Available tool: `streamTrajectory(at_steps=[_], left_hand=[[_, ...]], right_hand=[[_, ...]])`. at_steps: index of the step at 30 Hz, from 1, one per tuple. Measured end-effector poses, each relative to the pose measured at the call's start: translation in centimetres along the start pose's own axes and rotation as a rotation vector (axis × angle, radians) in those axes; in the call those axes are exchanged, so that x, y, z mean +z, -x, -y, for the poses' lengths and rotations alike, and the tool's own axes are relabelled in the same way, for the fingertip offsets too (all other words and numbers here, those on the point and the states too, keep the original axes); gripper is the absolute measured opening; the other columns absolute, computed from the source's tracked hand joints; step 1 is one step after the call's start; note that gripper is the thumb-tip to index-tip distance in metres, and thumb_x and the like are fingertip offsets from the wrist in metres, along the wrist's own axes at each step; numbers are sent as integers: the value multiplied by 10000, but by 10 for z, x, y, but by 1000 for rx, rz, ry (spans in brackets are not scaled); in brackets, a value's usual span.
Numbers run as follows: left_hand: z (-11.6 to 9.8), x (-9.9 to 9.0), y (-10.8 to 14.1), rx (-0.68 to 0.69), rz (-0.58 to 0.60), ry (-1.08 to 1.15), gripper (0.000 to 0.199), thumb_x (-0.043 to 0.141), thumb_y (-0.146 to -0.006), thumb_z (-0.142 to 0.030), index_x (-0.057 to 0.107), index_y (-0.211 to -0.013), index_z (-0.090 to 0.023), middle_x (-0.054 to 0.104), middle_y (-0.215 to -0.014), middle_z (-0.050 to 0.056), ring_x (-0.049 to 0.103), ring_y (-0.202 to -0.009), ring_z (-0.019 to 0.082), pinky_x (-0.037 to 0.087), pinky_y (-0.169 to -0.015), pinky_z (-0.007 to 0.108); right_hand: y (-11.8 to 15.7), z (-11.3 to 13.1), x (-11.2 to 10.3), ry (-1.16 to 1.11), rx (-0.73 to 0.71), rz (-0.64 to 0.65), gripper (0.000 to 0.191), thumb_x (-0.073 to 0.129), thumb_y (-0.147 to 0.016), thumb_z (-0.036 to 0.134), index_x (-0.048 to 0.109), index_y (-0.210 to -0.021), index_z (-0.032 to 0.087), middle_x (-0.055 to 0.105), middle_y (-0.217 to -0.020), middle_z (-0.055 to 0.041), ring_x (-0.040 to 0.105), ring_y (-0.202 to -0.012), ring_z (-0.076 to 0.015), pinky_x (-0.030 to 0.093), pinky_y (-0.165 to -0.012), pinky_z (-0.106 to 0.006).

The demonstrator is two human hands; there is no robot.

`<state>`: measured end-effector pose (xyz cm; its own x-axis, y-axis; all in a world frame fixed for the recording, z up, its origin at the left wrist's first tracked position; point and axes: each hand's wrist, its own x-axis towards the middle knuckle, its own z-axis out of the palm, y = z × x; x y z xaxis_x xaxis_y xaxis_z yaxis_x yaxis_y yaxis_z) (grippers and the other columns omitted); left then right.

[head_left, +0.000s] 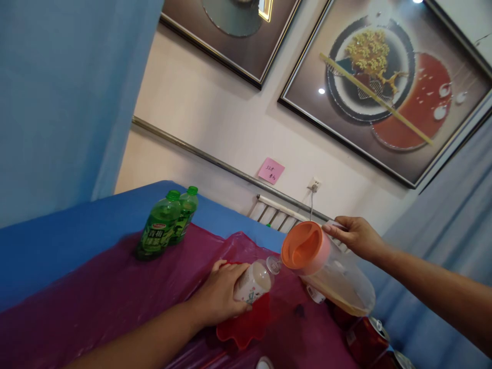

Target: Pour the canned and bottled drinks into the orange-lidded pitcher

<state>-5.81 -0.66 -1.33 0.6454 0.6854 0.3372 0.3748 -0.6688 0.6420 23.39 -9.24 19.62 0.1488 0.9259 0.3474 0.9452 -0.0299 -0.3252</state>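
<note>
Apparently 青梅 marks the green bottle; left hand grips clear bottle, right hand a pitcher.

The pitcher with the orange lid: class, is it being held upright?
No, the right hand holds the pitcher tipped over, its orange lid toward the bottle in the left hand.

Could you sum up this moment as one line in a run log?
left hand: holding clear bottle | right hand: holding tilted pitcher | bottle mouth: near orange lid | below: red dish | standing: green bottles
</note>
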Motion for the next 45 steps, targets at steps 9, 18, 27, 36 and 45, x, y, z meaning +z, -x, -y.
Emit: streamTrajectory(at_steps=[9, 18, 27, 36, 45], left_hand=[[-1, -2, 1, 2, 7, 5, 708, 824, -589, -390, 577, -1244, -280, 688, -1233, 36, 586, -1186, 317, 202, -1160, 514], [-3, -3, 1, -1, 11, 28, 700, 825, -589, -340, 579, -1242, -285, 698, -1187, 37, 598, -1162, 308, 205, -1158, 508], [-3, -4, 1, 1, 17, 22, 640, 818, -598, -354, 594, -1194, -280, 699, -1194, 35, 592, -1168, 303, 188, -1163, 520], [-4, -4, 1, -7, 30, 5, 689, 804, -599, -366, 574, -1244, -283, 698, -1195, 41, 599, -1158, 298, 213, -1156, 503], [-4, -4, 1, -10, 25, 0, 671, 797, -601, -378, 587, -1232, -287, 702, -1194, 28, 604, -1159, 313, 221, -1160, 498]], right_hand=[[1, 0, 2, -21, -25, -5, 625, 600, -734, 775, 336, -579, 231, 264, -557, 62, 264, -535, -98, 226, -468, -244], [3, 0, 0, -11, -33, -15, 641, 597, -722, 796, 338, -571, 229, 266, -550, 61, 264, -527, -97, 226, -460, -242], [5, 2, 1, -12, -33, -17, 660, 583, -699, 825, 322, -566, 234, 254, -553, 63, 258, -528, -100, 227, -459, -243], [5, -1, 4, -45, -42, -18, 646, 601, -720, 800, 350, -562, 226, 280, -536, 58, 277, -516, -97, 232, -446, -241], [5, -2, 4, -35, -49, -14, 642, 597, -734, 791, 343, -562, 226, 272, -541, 60, 267, -521, -96, 223, -450, -241]])
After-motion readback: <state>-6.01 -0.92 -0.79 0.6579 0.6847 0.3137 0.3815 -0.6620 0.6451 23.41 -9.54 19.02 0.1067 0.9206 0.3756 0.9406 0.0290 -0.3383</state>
